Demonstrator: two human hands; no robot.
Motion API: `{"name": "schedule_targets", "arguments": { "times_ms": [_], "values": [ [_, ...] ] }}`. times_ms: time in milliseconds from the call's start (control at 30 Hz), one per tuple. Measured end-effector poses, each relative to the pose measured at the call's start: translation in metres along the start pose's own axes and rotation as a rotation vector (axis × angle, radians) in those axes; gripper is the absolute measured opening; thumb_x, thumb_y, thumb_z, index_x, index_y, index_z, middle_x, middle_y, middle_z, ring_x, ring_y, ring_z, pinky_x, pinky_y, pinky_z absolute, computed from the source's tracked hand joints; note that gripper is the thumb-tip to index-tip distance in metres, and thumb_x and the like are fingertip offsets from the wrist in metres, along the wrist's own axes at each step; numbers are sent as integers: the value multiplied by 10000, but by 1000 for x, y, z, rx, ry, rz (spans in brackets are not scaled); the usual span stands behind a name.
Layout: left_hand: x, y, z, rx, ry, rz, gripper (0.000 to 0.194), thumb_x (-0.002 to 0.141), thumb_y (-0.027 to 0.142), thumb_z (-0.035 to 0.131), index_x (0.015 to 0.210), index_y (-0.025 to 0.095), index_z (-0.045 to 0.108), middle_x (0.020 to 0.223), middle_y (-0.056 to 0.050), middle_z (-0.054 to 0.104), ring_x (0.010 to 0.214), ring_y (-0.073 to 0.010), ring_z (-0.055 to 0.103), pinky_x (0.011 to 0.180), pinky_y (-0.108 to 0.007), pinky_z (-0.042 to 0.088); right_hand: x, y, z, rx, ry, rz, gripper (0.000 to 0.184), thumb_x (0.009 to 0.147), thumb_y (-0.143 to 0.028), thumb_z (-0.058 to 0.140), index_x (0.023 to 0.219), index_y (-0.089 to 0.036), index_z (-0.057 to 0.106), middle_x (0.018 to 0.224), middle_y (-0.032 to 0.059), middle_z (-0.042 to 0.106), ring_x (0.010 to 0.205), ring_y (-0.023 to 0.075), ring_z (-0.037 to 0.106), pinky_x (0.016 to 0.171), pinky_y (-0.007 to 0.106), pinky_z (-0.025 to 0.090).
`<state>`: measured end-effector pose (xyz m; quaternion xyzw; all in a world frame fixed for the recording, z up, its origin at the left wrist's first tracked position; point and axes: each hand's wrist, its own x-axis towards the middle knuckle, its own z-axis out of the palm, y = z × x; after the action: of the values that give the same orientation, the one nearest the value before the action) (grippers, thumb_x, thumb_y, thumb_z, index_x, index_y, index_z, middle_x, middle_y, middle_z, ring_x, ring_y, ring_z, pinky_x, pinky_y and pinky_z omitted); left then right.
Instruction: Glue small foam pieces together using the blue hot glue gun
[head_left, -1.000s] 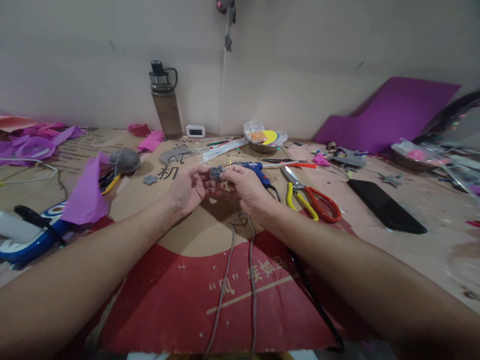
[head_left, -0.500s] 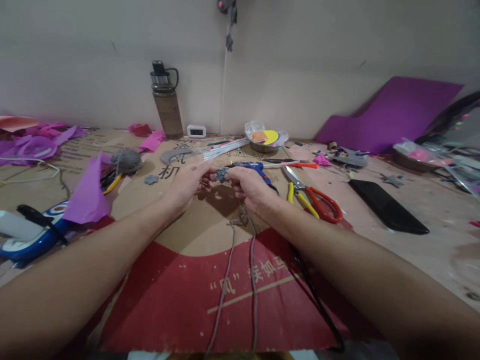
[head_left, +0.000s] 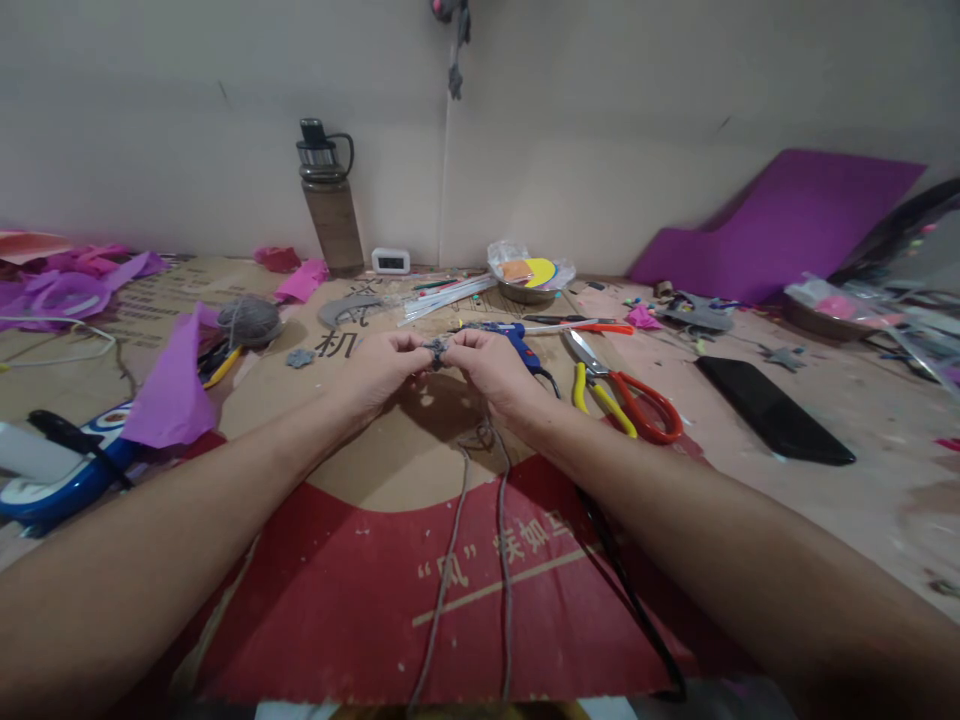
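Observation:
Between my fingertips is a small grey star-shaped piece [head_left: 436, 350], pinched from both sides above the cardboard [head_left: 360, 460]. My left hand [head_left: 386, 368] grips its left edge and my right hand [head_left: 487, 370] its right edge; the fingers partly cover it. Grey yarn [head_left: 504, 530] trails from below my right hand down across the red printed part of the cardboard. A blue glue gun [head_left: 523, 345] lies just behind my right hand. Left of my left hand, a second small grey piece [head_left: 301, 357] rests on the cardboard.
Red-handled scissors [head_left: 637, 395] and a black phone [head_left: 772, 408] lie to the right. A water bottle [head_left: 330, 210] and small clock [head_left: 391, 261] stand by the wall. At left are a grey yarn ball [head_left: 251, 322] and purple felt [head_left: 176, 385]. A black cable [head_left: 626, 580] runs under my right forearm.
My two hands have come closer together around the small grey piece, with fingertips now covering more of it. The view has shifted slightly; the things on the table stay put.

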<state>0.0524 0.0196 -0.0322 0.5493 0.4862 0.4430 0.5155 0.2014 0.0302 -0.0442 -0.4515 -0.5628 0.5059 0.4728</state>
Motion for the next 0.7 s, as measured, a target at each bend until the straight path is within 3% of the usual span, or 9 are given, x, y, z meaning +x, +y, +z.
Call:
{"name": "schedule_targets", "arguments": {
  "times_ms": [133, 400, 700],
  "values": [
    [-1, -1, -1, -1, -20, -25, 74, 649, 181, 654, 659, 151, 588, 509, 13, 546, 435, -77, 456, 439, -207, 321, 0, 1, 1, -7, -11, -13, 124, 637, -251, 638, 620, -183, 536, 517, -72, 417, 466, 57, 274, 457, 253, 152],
    [2, 3, -7, -340, -163, -153, 163, 667, 270, 625, 713, 114, 633, 661, -52, 614, 566, -123, 563, 532, -246, 449, -3, -14, -4, 97, 4, 143, 133, 640, -169, 573, 579, -202, 459, 449, -99, 270, 427, 53, 168, 438, 257, 77],
    [0, 4, -5, -180, -117, -102, 151, 659, 242, 705, 708, 117, 634, 639, -44, 627, 553, -104, 570, 501, -216, 395, -3, -8, -3, 77, -15, 111, 135, 641, -170, 599, 589, -198, 477, 453, -96, 320, 427, 47, 215, 440, 245, 118]
  ]
}}
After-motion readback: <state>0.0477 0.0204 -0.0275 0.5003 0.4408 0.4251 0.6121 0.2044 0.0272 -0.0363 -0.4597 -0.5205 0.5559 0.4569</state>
